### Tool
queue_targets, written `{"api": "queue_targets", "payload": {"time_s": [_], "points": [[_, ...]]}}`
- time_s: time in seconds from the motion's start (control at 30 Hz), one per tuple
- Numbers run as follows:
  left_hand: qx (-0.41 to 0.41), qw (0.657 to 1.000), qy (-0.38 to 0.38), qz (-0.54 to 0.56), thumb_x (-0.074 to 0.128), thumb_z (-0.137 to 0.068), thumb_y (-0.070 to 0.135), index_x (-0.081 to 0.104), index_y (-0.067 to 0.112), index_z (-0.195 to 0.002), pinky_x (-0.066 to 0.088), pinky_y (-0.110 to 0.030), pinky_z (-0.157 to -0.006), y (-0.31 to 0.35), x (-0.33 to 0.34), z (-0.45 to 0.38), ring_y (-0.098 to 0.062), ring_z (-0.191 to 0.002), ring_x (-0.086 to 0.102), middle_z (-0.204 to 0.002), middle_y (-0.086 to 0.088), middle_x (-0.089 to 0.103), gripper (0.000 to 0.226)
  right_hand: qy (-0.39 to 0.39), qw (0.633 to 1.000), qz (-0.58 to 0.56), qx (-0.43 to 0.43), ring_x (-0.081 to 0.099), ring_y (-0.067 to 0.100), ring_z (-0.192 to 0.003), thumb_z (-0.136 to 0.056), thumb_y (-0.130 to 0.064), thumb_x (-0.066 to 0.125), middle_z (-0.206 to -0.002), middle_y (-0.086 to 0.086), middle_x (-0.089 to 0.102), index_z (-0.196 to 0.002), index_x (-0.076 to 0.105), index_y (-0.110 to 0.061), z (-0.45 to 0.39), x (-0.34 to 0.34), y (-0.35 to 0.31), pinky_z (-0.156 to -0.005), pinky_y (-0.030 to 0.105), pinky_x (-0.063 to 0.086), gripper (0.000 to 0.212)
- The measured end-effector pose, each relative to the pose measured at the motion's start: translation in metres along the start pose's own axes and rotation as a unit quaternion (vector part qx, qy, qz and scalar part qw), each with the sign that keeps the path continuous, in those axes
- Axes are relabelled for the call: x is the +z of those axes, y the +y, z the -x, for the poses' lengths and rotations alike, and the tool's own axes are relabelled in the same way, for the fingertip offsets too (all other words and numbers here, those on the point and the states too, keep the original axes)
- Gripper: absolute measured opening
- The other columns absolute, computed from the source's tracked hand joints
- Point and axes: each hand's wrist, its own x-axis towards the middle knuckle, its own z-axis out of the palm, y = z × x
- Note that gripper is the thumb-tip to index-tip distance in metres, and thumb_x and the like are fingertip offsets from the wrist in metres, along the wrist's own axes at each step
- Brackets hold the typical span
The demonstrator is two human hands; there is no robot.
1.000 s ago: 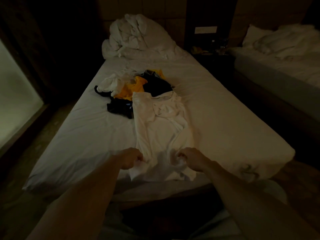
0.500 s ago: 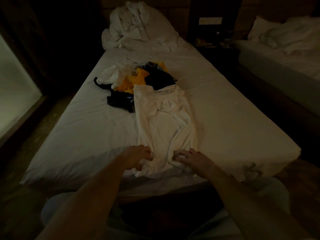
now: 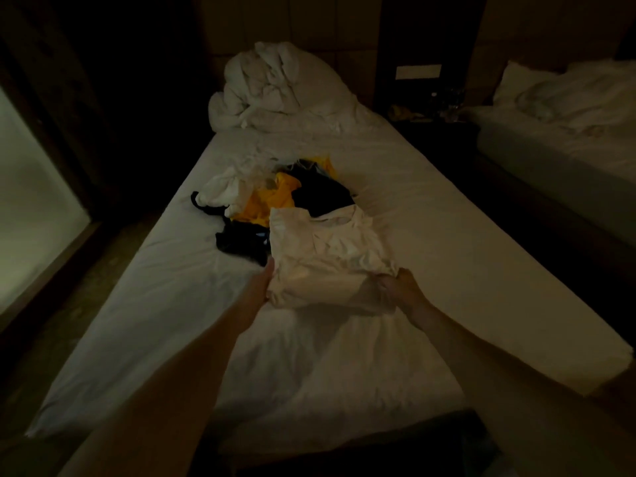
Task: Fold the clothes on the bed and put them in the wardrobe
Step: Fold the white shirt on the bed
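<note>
Now right hand (image 3: 401,290) pinches the cream shirt's (image 3: 323,256) near edge; left hand (image 3: 266,282) is half hidden, grip unclear. Shirt lies mid-bed (image 3: 447,256), clothes pile (image 3: 275,204) at 11 o'clock. Probably light, soft, floppy: hold both corners.

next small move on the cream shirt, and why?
Probably lay the lifted lower half flat onto the upper half and smooth it. The cream shirt is doubled over, its near fold held between the left hand and the right hand, with the folded part bunched and wrinkled. The left hand's grip is mostly hidden by cloth. The unfolded pile waits behind it.
</note>
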Motion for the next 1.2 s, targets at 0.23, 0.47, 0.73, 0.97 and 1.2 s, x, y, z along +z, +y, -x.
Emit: {"api": "queue_targets", "payload": {"time_s": [0.23,0.47,0.73,0.97,1.2], "points": [[-0.044,0.988,-0.148,-0.002,0.081,-0.061,0.057,0.059,0.02,-0.124,0.055,-0.038,-0.085,0.043,-0.017,-0.065,-0.019,-0.11,0.064,-0.124,-0.003,0.065,0.076,0.023,0.995,-0.076,0.068,0.061,0.029,-0.099,-0.076,-0.036,0.074,-0.113,0.011,0.063,-0.124,0.058,-0.006,-0.096,0.0,-0.056,-0.088,0.043,0.054,0.058],[0.01,0.997,-0.008,0.076,0.05,-0.099,0.011,0.063,0.014,-0.1,0.045,-0.027,-0.065,0.07,-0.02,-0.156,-0.015,-0.073,0.056,-0.087,-0.003,0.06,0.013,0.004,0.989,-0.11,0.097,0.063,0.027,-0.097,-0.071,-0.043,0.079,-0.111,0.007,0.068,-0.119,0.067,-0.009,-0.195,0.017,-0.08,-0.077,0.038,0.053,0.06],[0.019,0.983,0.18,0.02,0.058,-0.094,0.015,0.054,0.008,-0.119,0.048,-0.035,-0.071,0.05,-0.017,-0.266,-0.028,-0.1,0.056,-0.121,-0.018,0.056,0.026,0.033,0.992,-0.072,0.096,0.062,0.029,-0.105,-0.081,-0.052,0.07,-0.121,0.012,0.064,-0.127,0.059,-0.009,-0.295,0.05,-0.053,-0.082,0.039,0.054,0.064],[-0.029,0.915,0.274,-0.293,0.058,-0.089,0.043,0.035,0.005,-0.138,0.033,-0.051,-0.102,0.049,0.005,-0.291,-0.041,-0.13,0.031,-0.141,-0.021,0.033,0.066,0.015,0.978,0.182,0.104,0.031,0.034,-0.137,-0.068,-0.059,0.079,-0.151,0.012,0.032,-0.151,0.02,-0.019,-0.319,0.056,-0.016,-0.107,0.043,0.032,0.109],[0.0,0.869,0.214,-0.446,0.056,-0.089,0.05,0.053,0.012,-0.131,0.037,-0.046,-0.1,0.053,0.005,-0.275,-0.038,-0.126,0.037,-0.137,-0.018,0.042,0.056,0.0,0.992,0.107,0.071,0.049,0.03,-0.128,-0.076,-0.041,0.081,-0.143,0.013,0.048,-0.144,0.041,-0.006,-0.309,0.046,-0.029,-0.092,0.027,0.041,0.086]]}}
